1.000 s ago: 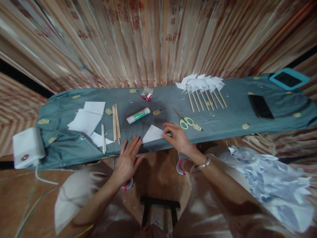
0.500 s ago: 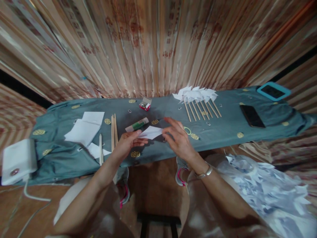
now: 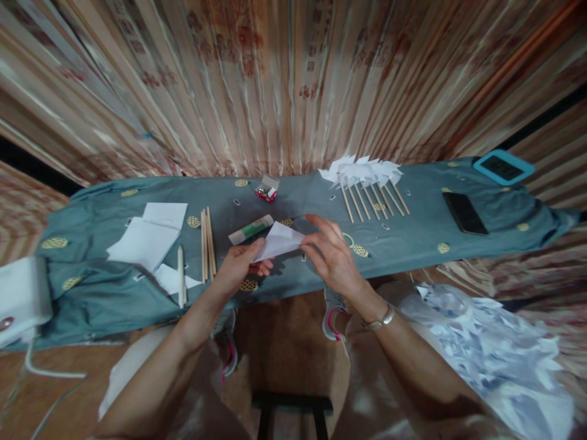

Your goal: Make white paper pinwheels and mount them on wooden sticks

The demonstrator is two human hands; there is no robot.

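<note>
A folded piece of white paper is held between both my hands above the cloth-covered table. My left hand pinches its left side between thumb and fingers. At its right tip, the thumb and index finger of my right hand close on the paper, with the other fingers raised. Just behind the paper lies a green and white glue stick. Several thin wooden sticks lie left of my left hand, beside a white pen-like tool.
White paper sheets lie on the left. At the back are a small open red box and a row of paper pinwheels on sticks. A phone and blue-framed device lie right. A bag of folded paper stands beside my right leg.
The folded paper has tilted and shows a broader, wider face between my hands. Both hands keep hold at its ends. The view has shifted slightly.
</note>
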